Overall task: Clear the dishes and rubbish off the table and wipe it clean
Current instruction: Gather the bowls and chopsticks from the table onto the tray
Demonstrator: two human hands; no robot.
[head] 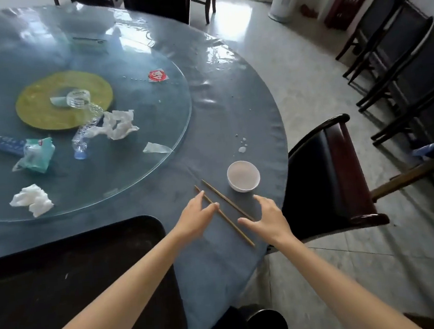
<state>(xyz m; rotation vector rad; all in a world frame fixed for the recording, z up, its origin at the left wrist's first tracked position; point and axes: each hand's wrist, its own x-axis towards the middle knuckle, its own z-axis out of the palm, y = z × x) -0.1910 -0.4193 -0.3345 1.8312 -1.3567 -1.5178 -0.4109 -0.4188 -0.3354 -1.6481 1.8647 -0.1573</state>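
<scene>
Gathering chopsticks looks like step in hand: pair lies loose on blue table near edge, white bowl just beside. Left hand fingers spread, tips touching nearer stick; right hand open over farther stick, nothing clasped. Next: pinch both sticks together, carry to black tray at left. Tissues, crushed bottle, wrappers wait on glass turntable; spilled drops need wiping. Chair crowds table edge.

The round blue-clothed table runs off the left edge, and the black rectangular plastic tray is cut off at the bottom left. The print on the small red round label is too blurred to read (likewise the crumpled green wrapper).
</scene>
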